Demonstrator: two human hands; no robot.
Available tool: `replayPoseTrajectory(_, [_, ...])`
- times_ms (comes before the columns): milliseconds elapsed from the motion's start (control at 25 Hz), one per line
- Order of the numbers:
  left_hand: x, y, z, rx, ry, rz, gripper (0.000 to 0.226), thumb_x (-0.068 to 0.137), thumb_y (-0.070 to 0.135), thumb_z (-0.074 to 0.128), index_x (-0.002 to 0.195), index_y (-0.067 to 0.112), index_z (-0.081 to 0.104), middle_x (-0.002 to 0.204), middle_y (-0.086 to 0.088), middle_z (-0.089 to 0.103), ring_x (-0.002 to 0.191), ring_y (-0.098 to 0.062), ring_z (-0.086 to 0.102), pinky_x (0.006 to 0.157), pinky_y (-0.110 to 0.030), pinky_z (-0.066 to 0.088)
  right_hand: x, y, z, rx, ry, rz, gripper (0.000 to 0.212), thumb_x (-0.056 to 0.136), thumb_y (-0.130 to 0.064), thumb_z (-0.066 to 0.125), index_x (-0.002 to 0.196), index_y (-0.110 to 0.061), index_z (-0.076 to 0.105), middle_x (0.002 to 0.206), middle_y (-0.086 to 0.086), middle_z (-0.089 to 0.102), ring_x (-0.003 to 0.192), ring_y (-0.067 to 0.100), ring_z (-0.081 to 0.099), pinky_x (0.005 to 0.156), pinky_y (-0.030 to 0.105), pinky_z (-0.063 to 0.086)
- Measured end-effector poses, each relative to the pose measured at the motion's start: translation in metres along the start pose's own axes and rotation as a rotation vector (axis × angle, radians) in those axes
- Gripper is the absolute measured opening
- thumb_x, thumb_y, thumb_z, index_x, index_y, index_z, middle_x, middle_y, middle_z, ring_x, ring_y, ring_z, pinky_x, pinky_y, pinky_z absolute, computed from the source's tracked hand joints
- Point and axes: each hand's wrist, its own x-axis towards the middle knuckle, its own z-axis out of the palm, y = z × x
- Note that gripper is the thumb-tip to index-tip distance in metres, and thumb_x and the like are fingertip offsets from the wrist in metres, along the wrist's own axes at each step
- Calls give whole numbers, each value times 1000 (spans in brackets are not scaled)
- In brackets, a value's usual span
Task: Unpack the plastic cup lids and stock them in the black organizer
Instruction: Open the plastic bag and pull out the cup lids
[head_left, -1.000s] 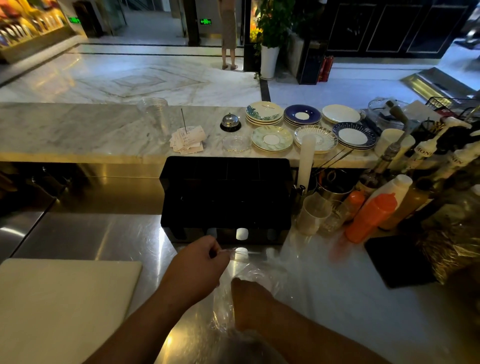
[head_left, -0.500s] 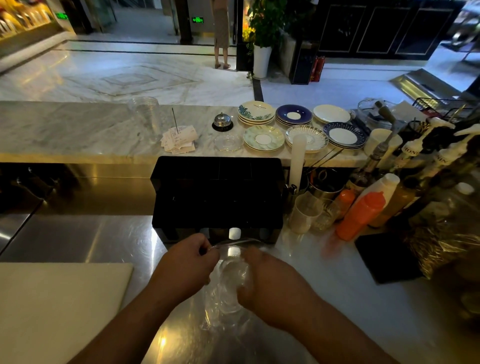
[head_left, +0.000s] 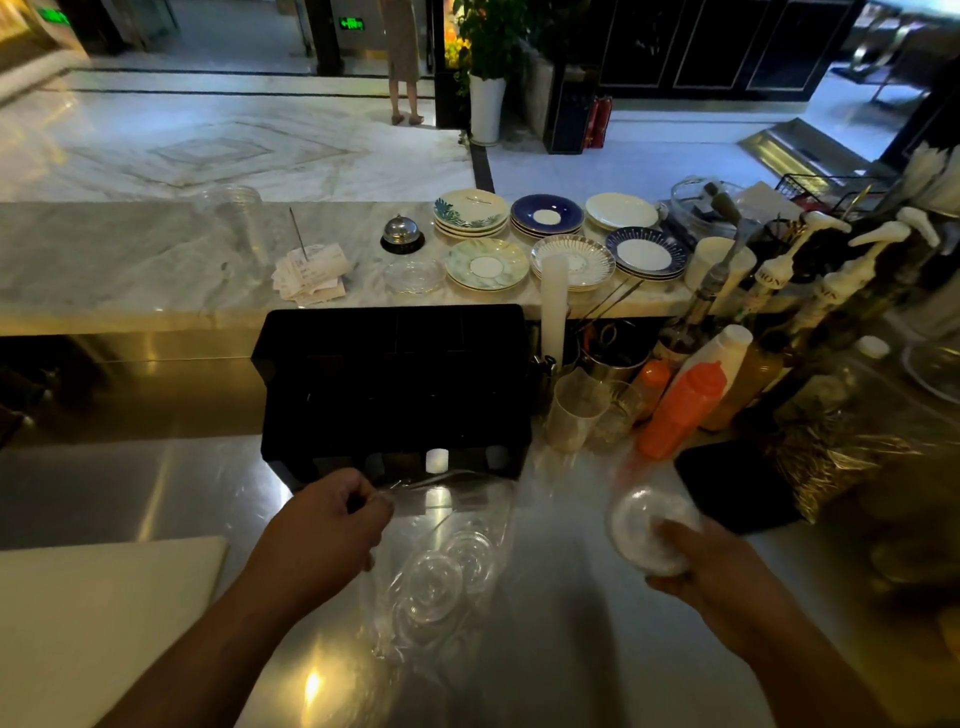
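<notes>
Black organizer (head_left: 395, 384): stands on the steel counter (head_left: 561, 639), its back against the marble ledge (head_left: 130, 260).
Left hand (head_left: 332, 519): just in front of the organizer's left half, fingers curled, pinching the open edge of a clear plastic bag (head_left: 467, 499).
Plastic bag: lies on the counter in front of the organizer, mouth toward it; clear cup lids (head_left: 434, 584) show inside it.
Right hand (head_left: 696, 561): in front of the organizer and off to its right, above the counter, fingers wrapped round a small stack of lids (head_left: 641, 519) that is clear of the bag.
Orange squeeze bottle (head_left: 680, 410): right of the organizer, among cups and syrup bottles.
Plates (head_left: 488, 262): on the ledge behind the organizer.
White board (head_left: 78, 623): in front of the organizer, far to its left.
</notes>
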Motion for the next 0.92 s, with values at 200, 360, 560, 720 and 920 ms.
replayPoseTrajectory(200, [-1,4,9,6,-6,-10,20,94,30,67,78,19,64,71,16,76,48,-12,72,69,-46,63,37,90,5,-45,48,232,29,93,-19,67,119,-6,63,103,15,72,94,31,67,82,41,52])
replayPoseTrajectory(360, [0,6,11,-2,-1,-18,20,95,29,67,79,17,65,69,13,76,49,-12,72,68,-44,61,72,115,23,-103,87,225,44,90,-22,72,129,-6,60,112,16,70,101,34,67,79,39,55])
replayPoseTrajectory(560, [-1,3,10,-14,23,-35,23,96,29,67,79,14,67,65,3,75,48,-14,71,62,-39,59,107,120,39,-248,145,156,62,82,-24,81,134,-8,52,125,18,63,108,36,64,95,53,55])
replayPoseTrajectory(720, [1,3,11,-22,37,-53,23,97,26,68,78,12,67,63,-6,74,46,-14,70,58,-34,56,114,130,35,-397,205,88,55,81,-28,81,125,-7,58,118,17,66,101,32,66,92,51,57])
replayPoseTrajectory(920, [1,1,8,-29,33,-59,23,96,26,69,79,11,67,63,-6,74,46,-15,70,62,-40,59,104,129,28,-664,265,-22,60,82,-35,77,131,-12,52,121,12,57,100,29,61,83,36,53])
